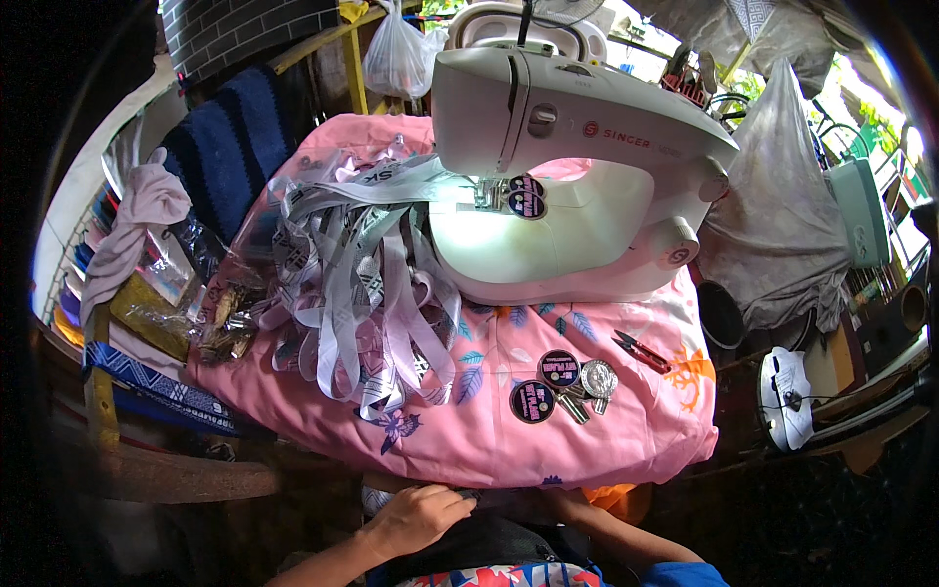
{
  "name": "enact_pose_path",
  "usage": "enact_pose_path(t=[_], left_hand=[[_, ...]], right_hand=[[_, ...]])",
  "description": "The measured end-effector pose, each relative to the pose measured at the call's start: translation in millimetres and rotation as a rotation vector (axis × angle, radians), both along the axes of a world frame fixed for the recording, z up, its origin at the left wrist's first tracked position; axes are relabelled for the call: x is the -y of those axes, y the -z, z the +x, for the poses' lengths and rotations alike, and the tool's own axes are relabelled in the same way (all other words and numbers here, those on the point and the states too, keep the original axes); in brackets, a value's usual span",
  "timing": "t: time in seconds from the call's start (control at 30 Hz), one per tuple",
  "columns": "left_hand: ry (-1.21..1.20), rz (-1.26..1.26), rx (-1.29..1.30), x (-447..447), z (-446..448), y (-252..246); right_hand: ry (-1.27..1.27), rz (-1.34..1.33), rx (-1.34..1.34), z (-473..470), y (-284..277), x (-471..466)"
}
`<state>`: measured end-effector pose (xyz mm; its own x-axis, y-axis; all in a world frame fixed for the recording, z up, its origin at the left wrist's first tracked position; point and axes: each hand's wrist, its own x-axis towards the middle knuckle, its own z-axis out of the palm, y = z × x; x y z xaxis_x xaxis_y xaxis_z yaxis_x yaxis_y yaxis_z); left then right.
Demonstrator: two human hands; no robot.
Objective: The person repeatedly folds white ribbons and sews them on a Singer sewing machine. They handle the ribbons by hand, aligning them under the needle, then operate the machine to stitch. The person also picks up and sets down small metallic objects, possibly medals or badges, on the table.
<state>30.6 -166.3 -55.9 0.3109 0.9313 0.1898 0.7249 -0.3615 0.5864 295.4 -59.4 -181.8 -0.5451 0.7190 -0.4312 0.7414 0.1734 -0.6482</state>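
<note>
My left hand [429, 510] is over my lap, just in front of the table's near edge. Its fingers are curled, with something small and dark at the tips that I cannot make out. My right hand [563, 505] is mostly hidden under the hanging edge of the pink floral cloth [469, 447]. On the cloth beyond them lie two dark round printed discs, a left one [532, 401] and an upper one [560, 368], a silver medal [599, 378] and small metal clasps [574, 407]. Red-handled thread snips [642, 351] lie farther right.
A white Singer sewing machine [616, 125] stands at the back, lamp lit, with dark printed discs [527, 198] by its needle area. White and lilac ribbons [367, 286] heap on its left. Plastic-wrapped metal fittings [231, 315] lie at the left edge. A white foot pedal [786, 400] is at right.
</note>
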Motion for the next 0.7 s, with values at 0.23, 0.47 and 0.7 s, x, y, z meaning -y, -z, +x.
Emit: enact_pose_path(t=[0.23,0.47,0.7], left_hand=[[-0.092,-0.244,0.034,-6.2,15.9,13.2],[0.017,-0.489,0.339,-14.4,18.8,9.0],[0.508,-0.757,0.788,-27.2,-3.3,-14.2]], right_hand=[[-0.064,-0.06,0.136,14.0,6.8,0.7],[-0.316,0.052,-0.527,-3.6,-110.8,21.7],[-0.612,0.152,-0.751,-23.0,-225.8,0.6]])
